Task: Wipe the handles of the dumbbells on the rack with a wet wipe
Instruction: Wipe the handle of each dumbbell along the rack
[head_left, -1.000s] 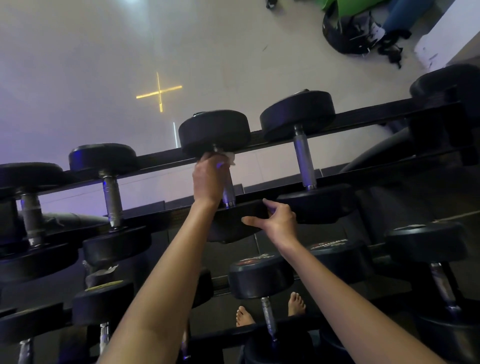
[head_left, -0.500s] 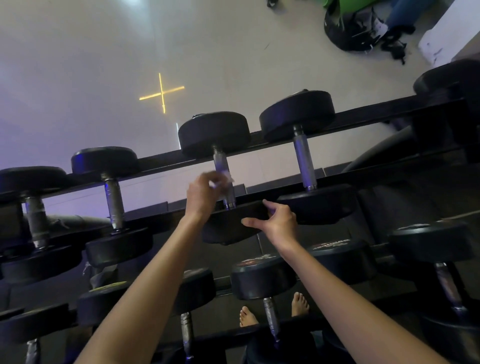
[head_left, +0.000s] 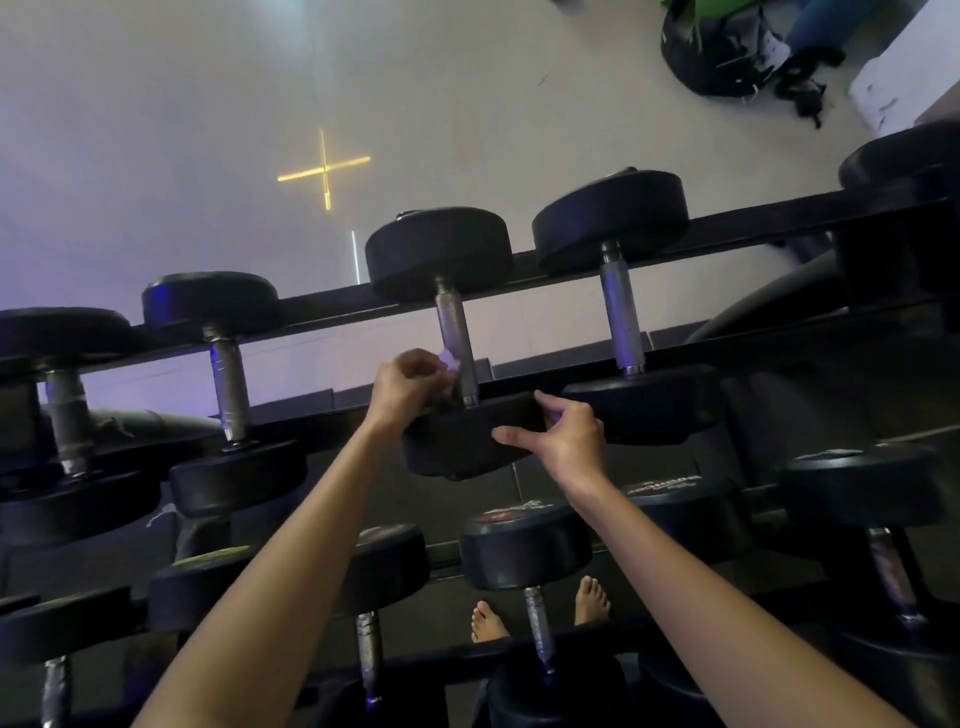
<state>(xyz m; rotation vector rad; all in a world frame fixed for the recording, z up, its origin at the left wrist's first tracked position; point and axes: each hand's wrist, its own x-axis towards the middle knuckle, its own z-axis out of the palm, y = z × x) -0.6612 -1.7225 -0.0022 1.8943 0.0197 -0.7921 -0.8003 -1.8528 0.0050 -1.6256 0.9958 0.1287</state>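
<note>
Pinching a wipe (head_left: 449, 361) in curled fingers, the left hand (head_left: 410, 389) presses it against the low end of the handle (head_left: 456, 332) of the middle dumbbell (head_left: 441, 249) on the top tier of the rack (head_left: 753, 223), just above the near head. The left arm reaches up from lower left. The right hand (head_left: 566, 441) grips that dumbbell's near head at its right edge, thumb straight across the front face, index over the top rim, other fingers partly hidden. The next dumbbell (head_left: 621, 317) sits just right, its near head close behind the right knuckles. Lower dumbbells (head_left: 524, 545) lie under both forearms. Bare feet (head_left: 488, 621) show between the lower rails. A yellow cross (head_left: 324, 169) of light lies on the floor (head_left: 467, 104), and a dark bag (head_left: 711, 57) sits top right.
</note>
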